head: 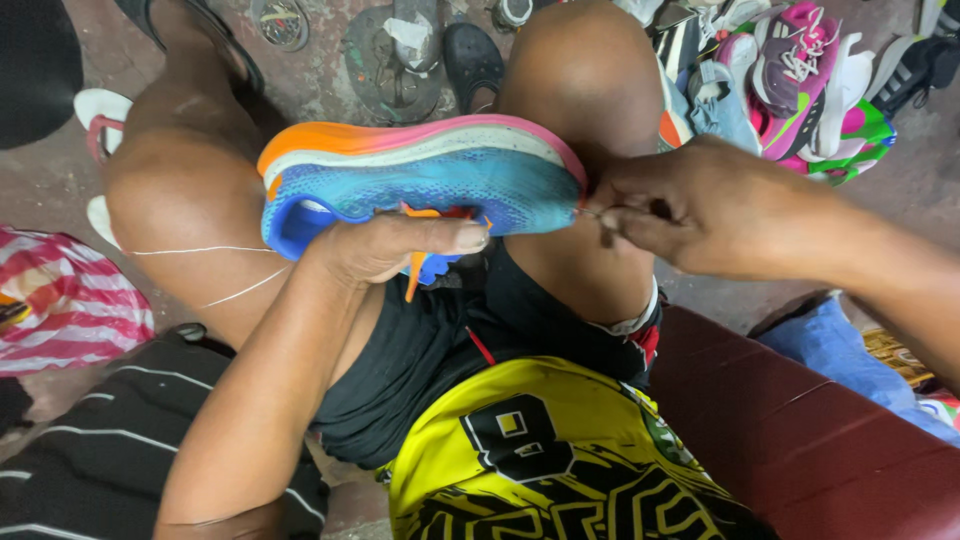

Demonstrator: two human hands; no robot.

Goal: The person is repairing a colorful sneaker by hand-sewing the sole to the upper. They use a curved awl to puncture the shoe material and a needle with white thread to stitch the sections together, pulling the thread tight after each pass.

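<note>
Hands — left [395, 245] grips blue shoe [430, 180], right [680, 210] pinches thread — over grimy floor [330, 80].

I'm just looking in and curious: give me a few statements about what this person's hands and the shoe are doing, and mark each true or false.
1. The left hand grips a blue running shoe lying sideways across the knees. True.
2. The shoe's sole is plain black. False: it is white with orange and pink edging.
3. The right hand pinches something thin at the shoe's end. True; it looks like a needle or thread, too small to tell.
4. A white thread lies across the person's thigh. True.
5. The floor ahead holds only books. False: a pile of shoes and sandals lies there.
</note>
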